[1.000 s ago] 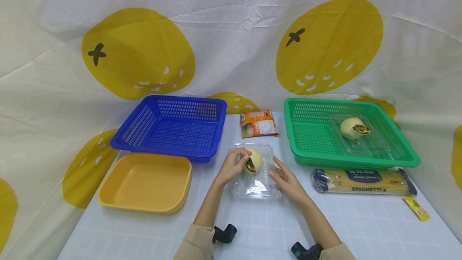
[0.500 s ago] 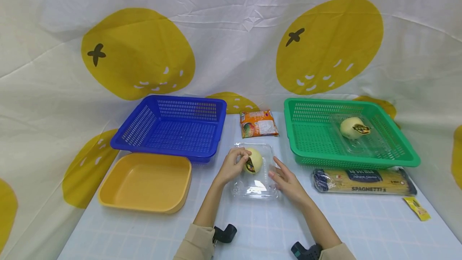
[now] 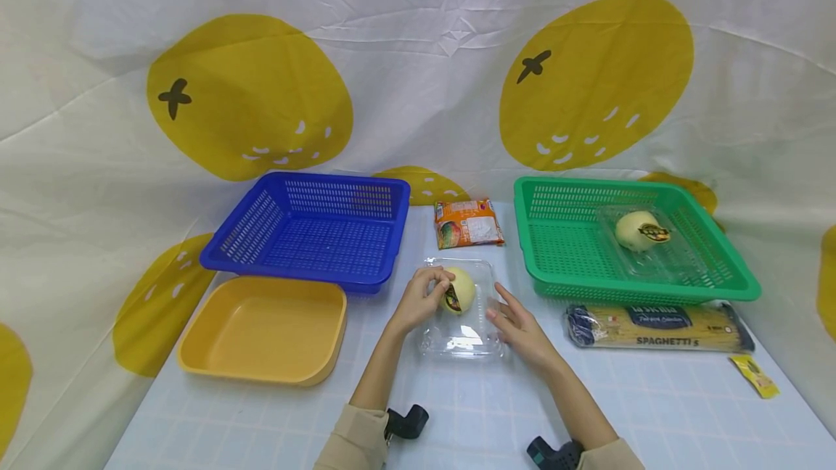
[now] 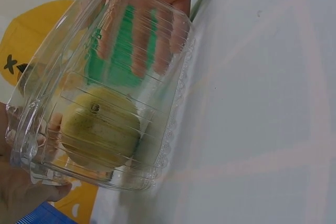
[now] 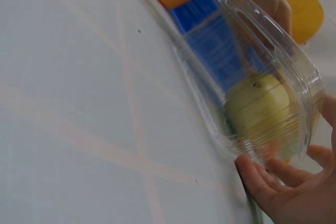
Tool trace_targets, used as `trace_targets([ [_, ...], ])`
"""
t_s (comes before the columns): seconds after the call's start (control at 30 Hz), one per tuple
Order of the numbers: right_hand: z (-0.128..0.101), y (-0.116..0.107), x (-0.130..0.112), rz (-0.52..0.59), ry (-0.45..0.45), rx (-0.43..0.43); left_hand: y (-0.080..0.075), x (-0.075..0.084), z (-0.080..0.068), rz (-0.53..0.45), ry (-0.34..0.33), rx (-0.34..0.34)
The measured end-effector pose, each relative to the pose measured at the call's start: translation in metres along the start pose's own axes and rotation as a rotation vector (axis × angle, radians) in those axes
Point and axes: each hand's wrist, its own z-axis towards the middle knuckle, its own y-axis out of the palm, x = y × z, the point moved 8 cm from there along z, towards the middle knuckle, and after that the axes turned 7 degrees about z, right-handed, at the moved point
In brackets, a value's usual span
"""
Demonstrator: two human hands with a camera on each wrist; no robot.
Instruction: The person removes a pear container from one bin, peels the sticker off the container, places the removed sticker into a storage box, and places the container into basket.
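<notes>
A clear plastic clamshell box (image 3: 460,343) lies on the table between both hands, with a round pale yellow-green fruit (image 3: 464,287) inside it. A black label marks the fruit's near side. My left hand (image 3: 418,303) pinches the box at its left edge with curled fingers, which overlap the fruit in the head view. In the left wrist view the thumb (image 4: 60,191) sits at the box's rim. Along the right side of the box, my right hand (image 3: 522,325) touches the wall with spread, fairly straight fingers (image 5: 254,182), which show through the plastic in the left wrist view.
An orange packet (image 3: 469,225) lies behind the box. Left stand a blue basket (image 3: 313,278) and a yellow tub (image 3: 261,376). Right, a green basket (image 3: 575,241) holds another boxed fruit (image 3: 633,231); before it lie a spaghetti pack (image 3: 653,332) and a yellow sachet (image 3: 754,377).
</notes>
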Motion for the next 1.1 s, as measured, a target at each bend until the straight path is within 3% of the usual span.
trace_targets([
  [0.47,0.000,0.001,-0.001,0.010,-0.003,-0.009,0.000,0.003,0.001,-0.013,0.015,0.017],
  [0.7,0.000,0.002,-0.001,0.025,-0.002,-0.010,-0.013,0.041,-0.011,-0.012,0.018,0.002],
  [1.1,0.000,0.001,-0.001,0.021,0.002,-0.001,-0.014,0.042,-0.011,-0.021,0.012,0.004],
])
